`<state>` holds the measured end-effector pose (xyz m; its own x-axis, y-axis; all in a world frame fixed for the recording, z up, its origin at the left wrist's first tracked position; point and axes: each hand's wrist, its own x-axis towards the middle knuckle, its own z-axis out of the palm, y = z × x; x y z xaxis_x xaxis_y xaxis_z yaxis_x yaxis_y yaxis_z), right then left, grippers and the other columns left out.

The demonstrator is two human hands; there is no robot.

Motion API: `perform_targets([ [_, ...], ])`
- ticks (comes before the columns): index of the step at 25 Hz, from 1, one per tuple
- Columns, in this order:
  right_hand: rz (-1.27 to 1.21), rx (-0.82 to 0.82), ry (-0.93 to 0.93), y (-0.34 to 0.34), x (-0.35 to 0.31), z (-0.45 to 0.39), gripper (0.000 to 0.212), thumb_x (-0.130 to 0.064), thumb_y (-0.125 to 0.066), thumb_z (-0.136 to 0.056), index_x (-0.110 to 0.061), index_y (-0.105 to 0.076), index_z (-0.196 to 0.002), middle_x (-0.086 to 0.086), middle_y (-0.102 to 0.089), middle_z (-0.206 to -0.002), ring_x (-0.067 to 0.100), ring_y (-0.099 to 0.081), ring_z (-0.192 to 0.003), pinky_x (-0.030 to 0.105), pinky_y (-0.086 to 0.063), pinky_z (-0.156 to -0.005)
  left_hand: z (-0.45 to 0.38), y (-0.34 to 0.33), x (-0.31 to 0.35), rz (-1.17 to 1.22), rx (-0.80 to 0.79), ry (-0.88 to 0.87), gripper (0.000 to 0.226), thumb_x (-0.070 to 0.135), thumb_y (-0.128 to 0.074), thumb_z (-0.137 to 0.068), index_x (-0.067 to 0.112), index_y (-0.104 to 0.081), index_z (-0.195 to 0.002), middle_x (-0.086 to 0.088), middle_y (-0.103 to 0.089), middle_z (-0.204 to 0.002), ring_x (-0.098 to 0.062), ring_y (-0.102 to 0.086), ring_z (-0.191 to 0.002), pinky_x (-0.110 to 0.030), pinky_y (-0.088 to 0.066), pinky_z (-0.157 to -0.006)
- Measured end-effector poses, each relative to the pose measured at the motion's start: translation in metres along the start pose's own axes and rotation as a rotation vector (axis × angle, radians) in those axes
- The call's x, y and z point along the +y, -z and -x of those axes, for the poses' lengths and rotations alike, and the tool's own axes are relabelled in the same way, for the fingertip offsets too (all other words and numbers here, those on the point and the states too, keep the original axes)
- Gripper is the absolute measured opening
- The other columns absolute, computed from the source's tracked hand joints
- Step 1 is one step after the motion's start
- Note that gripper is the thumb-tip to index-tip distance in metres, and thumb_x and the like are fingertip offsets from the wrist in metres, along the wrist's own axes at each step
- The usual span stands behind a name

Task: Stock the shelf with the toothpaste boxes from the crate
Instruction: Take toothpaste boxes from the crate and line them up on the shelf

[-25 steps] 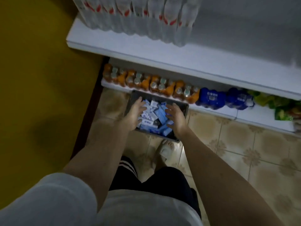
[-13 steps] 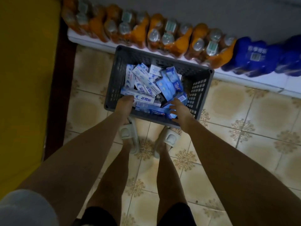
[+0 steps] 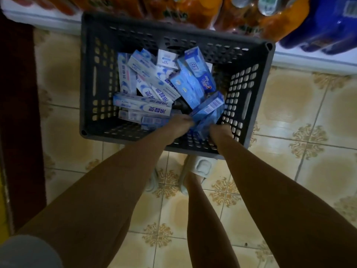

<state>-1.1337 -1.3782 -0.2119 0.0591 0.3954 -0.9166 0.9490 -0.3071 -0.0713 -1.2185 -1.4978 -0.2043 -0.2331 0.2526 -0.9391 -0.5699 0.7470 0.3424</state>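
Note:
A dark grey slotted crate [image 3: 87,78] stands on the tiled floor against the bottom shelf. Several white-and-blue toothpaste boxes [image 3: 148,82] lie jumbled inside it, with darker blue boxes [image 3: 197,74] to their right. My left hand [image 3: 180,122] and my right hand [image 3: 220,130] reach in over the near wall. They close from both sides on a few blue toothpaste boxes [image 3: 205,117] that tilt up between them. The fingertips are hidden among the boxes.
The white bottom shelf [image 3: 313,59] runs along the top, holding packs of orange bottles [image 3: 195,14] and blue bottles [image 3: 328,26]. A dark red strip [image 3: 19,113] borders the floor on the left. My slippered feet [image 3: 202,166] stand just behind the crate.
My head has dropped much closer to the crate. Both hands have moved from the near wall toward each other, onto the blue boxes at the near right.

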Motion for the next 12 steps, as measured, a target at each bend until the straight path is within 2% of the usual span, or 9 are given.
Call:
perform_targets([
  [1, -0.014, -0.024, -0.008, 0.001, 0.000, -0.007, 0.038, -0.028, -0.058, -0.094, -0.008, -0.051, -0.126, 0.011, -0.062, -0.111, 0.027, -0.064, -0.099, 0.042, -0.055, -0.091, -0.006, -0.010, 0.001, -0.021, -0.032, 0.004, 0.022, 0.015, -0.060, -0.091, 0.005, -0.068, -0.109, -0.019, -0.065, -0.106, -0.032, -0.063, -0.098, -0.043, -0.052, -0.086],
  [4, -0.072, -0.091, -0.006, -0.002, 0.004, -0.022, 0.035, -0.020, -0.057, -0.094, -0.007, -0.054, -0.127, 0.015, -0.063, -0.116, 0.030, -0.064, -0.104, 0.040, -0.056, -0.088, -0.018, -0.030, 0.003, -0.148, -0.063, 0.004, 0.031, 0.024, -0.067, -0.089, 0.003, -0.066, -0.112, -0.015, -0.067, -0.105, -0.028, -0.065, -0.096, -0.040, -0.056, -0.087],
  [8, -0.115, -0.150, 0.044, 0.000, 0.008, -0.027, 0.037, -0.019, -0.047, -0.098, -0.003, -0.052, -0.131, 0.019, -0.058, -0.131, 0.036, -0.060, -0.116, 0.048, -0.052, -0.097, -0.022, -0.038, 0.001, -0.341, -0.025, 0.029, 0.046, 0.021, -0.080, -0.076, 0.001, -0.063, -0.114, -0.015, -0.066, -0.108, -0.028, -0.065, -0.098, -0.038, -0.057, -0.084],
  [10, -0.233, -0.175, -0.029, 0.002, 0.008, -0.022, 0.032, -0.029, -0.051, -0.099, -0.008, -0.055, -0.123, 0.018, -0.064, -0.121, 0.035, -0.065, -0.106, 0.048, -0.055, -0.092, -0.014, -0.035, 0.004, -0.413, -0.012, 0.004, 0.047, 0.017, -0.082, -0.073, 0.000, -0.061, -0.112, -0.012, -0.065, -0.107, -0.025, -0.063, -0.098, -0.038, -0.056, -0.085],
  [12, -0.419, -0.269, -0.097, 0.007, 0.004, -0.002, 0.038, -0.039, -0.051, -0.099, -0.009, -0.054, -0.123, 0.017, -0.066, -0.115, 0.032, -0.068, -0.098, 0.045, -0.058, -0.081, 0.006, -0.028, 0.013, -0.496, 0.004, -0.101, 0.045, 0.012, -0.078, -0.077, 0.002, -0.052, -0.113, -0.006, -0.056, -0.107, -0.021, -0.055, -0.099, -0.032, -0.049, -0.079],
])
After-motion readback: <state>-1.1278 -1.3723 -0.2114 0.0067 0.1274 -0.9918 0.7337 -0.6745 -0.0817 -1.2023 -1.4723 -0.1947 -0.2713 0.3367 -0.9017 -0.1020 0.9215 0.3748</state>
